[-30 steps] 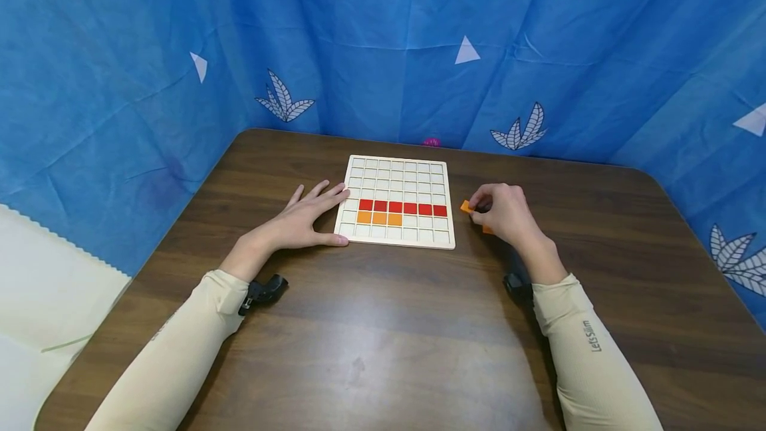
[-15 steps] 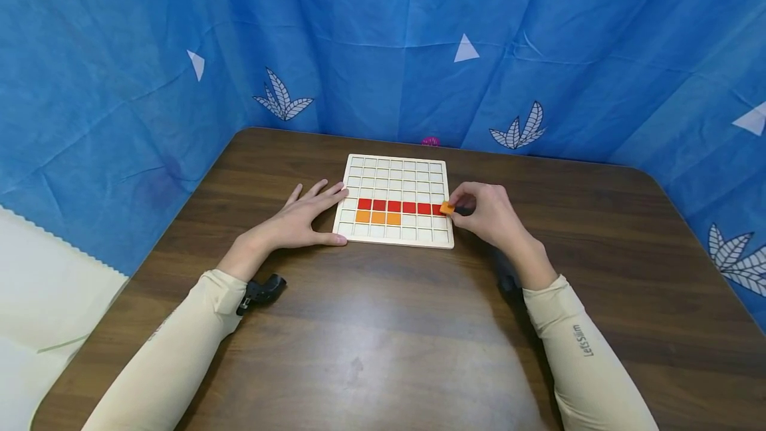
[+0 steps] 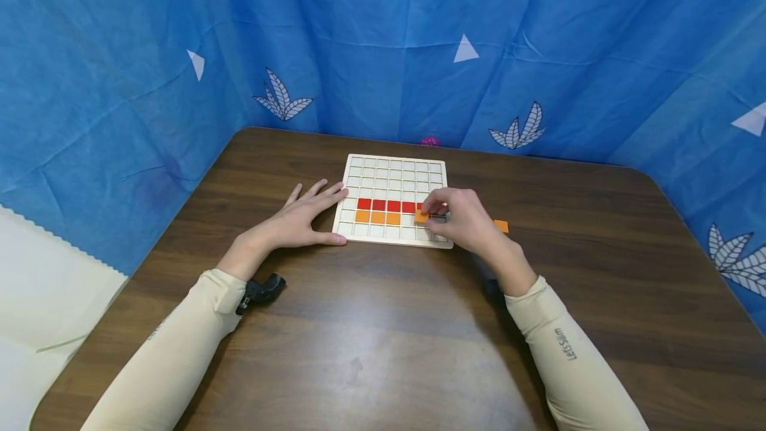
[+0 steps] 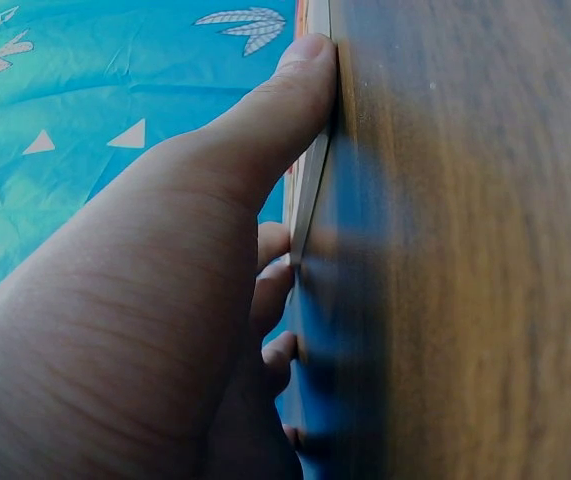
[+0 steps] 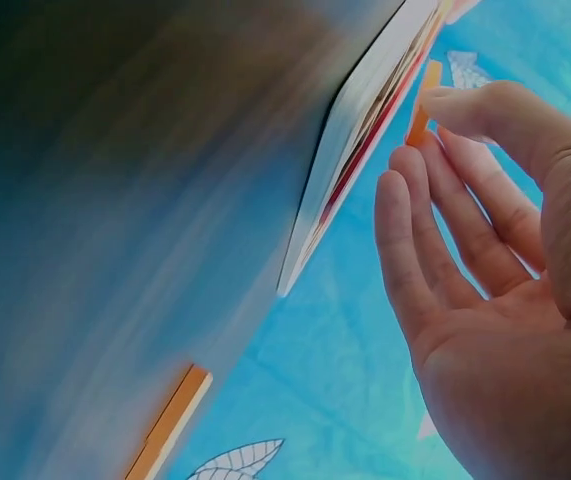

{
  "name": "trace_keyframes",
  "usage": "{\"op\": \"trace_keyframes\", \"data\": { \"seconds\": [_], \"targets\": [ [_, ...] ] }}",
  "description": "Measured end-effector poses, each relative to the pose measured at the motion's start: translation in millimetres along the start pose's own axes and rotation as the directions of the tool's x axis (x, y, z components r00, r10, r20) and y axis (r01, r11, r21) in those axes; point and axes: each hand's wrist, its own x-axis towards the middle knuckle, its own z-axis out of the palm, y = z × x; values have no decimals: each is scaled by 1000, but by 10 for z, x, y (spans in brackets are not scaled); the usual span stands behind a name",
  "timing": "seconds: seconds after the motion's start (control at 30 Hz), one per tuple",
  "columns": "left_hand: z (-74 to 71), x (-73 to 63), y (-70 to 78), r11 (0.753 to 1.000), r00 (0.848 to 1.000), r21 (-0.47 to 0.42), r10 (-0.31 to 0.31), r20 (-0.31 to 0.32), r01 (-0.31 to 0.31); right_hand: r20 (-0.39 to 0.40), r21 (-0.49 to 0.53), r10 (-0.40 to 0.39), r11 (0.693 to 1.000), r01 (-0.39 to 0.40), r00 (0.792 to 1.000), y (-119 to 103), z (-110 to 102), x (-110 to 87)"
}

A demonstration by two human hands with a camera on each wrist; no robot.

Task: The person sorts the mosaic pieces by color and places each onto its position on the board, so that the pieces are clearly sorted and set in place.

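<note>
A square wooden grid board (image 3: 395,241) lies on the table, holding a row of red tiles (image 3: 393,206). In the row nearer the person sit three orange tiles (image 3: 378,217). My right hand (image 3: 473,221) pinches another orange tile (image 3: 421,216) between thumb and fingers, over the board just right of those three. The right wrist view shows this pinched tile (image 5: 423,110) on edge, above the board face (image 5: 365,120). My left hand (image 3: 293,221) is spread at the board's left side, its thumb (image 4: 300,75) along the near edge and fingertips at the left edge.
On the table right of the board, partly behind the right hand, lies more orange tile (image 3: 501,225), seen edge-on in the right wrist view (image 5: 170,425). The brown wooden table (image 3: 359,338) ends at a blue patterned curtain (image 3: 371,52).
My right hand has carried the orange tile leftward from the table, past the board's right edge, to over the grid. This uncovers orange tile on the table. The left hand stays put.
</note>
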Motion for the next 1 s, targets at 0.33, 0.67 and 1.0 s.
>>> {"op": "trace_keyframes", "data": {
  "seconds": [0.33, 0.67, 1.0],
  "targets": [
    [15, -5, -16, 1000, 1000, 9, 3, -3, -3, 58, -60, -95, 993, 99, 994, -110, 128, 87],
    [1, 1, 12, 1000, 1000, 9, 1, 1, -1, 55, -90, -144, 985, 149, 988, -113, 155, 38],
    [-5, -1, 5, 1000, 1000, 4, 3, 0, -3, -62, -4, -92, 996, 92, 994, 53, 62, -135]
  ]
}}
